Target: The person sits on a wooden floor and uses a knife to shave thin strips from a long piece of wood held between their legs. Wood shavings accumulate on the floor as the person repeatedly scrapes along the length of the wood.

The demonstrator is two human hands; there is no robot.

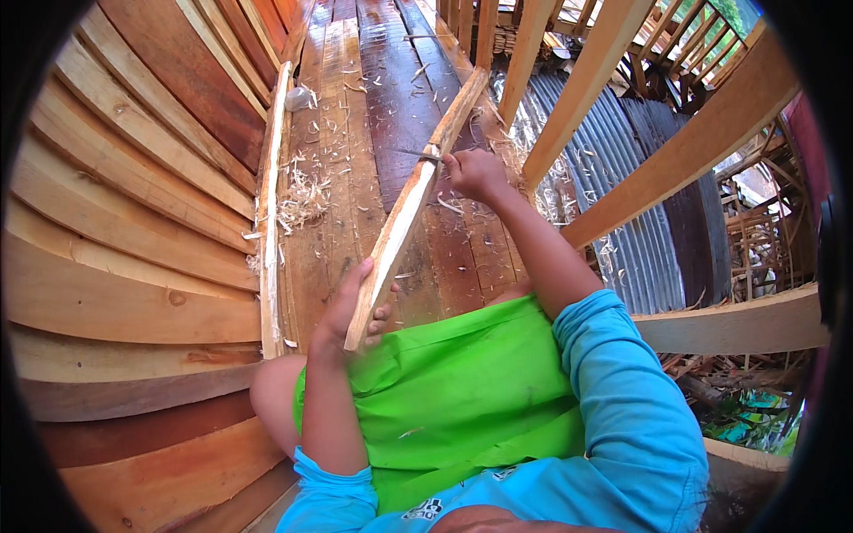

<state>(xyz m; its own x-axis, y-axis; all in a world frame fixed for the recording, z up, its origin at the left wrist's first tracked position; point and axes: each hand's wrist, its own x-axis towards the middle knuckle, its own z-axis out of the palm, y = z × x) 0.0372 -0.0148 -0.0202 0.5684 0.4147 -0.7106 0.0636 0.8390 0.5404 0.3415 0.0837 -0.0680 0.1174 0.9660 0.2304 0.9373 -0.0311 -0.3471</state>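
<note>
A long pale strip of wood slants from my lap up and away to the right, its upper side freshly pared and its far part darker. My left hand wraps round the near end, fingers curled beneath it. Farther along, my right hand is closed on the handle of a knife. The thin blade points left and lies across the strip, touching the wood. Most of the handle is hidden in my fist.
Curled shavings litter the plank floor. Another pale strip lies along the board wall at left, near a small clear cup-like thing. Wooden railing posts stand at right, with corrugated metal sheets beyond.
</note>
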